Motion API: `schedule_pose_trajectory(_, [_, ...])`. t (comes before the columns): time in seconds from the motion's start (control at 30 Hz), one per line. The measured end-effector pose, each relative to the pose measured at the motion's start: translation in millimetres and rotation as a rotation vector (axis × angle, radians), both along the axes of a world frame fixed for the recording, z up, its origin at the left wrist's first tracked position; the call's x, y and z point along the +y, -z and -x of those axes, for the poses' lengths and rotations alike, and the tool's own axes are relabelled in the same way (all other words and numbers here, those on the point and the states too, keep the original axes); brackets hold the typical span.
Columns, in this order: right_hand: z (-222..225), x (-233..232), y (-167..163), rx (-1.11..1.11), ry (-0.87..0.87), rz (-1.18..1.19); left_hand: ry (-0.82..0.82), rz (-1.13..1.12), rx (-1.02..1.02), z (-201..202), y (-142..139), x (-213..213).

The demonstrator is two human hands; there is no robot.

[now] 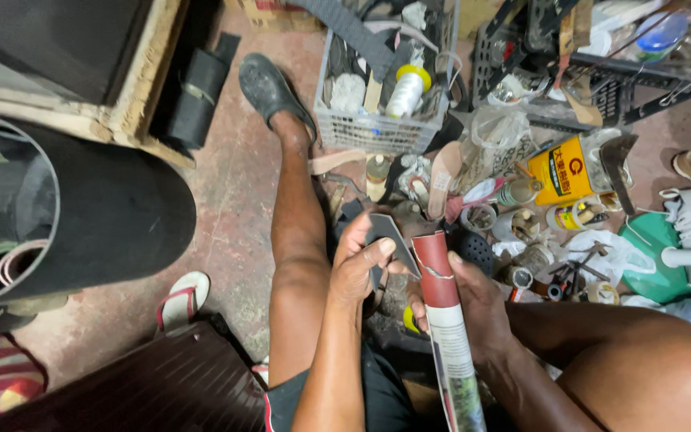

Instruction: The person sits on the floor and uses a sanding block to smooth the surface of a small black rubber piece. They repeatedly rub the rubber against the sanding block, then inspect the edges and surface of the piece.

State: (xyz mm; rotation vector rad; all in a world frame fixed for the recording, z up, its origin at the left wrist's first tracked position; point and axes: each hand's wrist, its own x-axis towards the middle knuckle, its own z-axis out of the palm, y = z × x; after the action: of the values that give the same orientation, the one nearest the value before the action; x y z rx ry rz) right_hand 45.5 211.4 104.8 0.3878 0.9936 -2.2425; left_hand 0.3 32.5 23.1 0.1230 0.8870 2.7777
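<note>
My left hand (360, 264) grips a flat dark grey piece of sole material (389, 236), thumb pressed on its face. My right hand (473, 300) holds a rolled tube (445, 320), reddish brown at its top and printed paper lower down; its top end rests against the dark piece. Both hands meet above my lap, between my bare left leg (297, 264) stretched forward and my right thigh (625, 360) at the lower right.
A grey plastic crate (377, 132) holds thread spools and straps. A yellow glue can (561, 168), small tins, a green lid (653, 256), and tools litter the floor at right. A large black roll (113, 212) sits left. A pink-strapped sandal (181, 298) lies nearby.
</note>
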Motion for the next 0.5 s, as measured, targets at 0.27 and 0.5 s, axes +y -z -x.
schedule_pose_trajectory(0.27, [12.8,-1.9,-13.0,0.233,-0.028,-0.445,-0.253,0.122,-0.018,4.2,1.1,-16.0])
schedule_pose_trajectory(0.5, [10.8,-23.6,9.2,0.280,-0.033,-0.590,-0.097,-0.078,-0.042,2.6,-13.7,0.0])
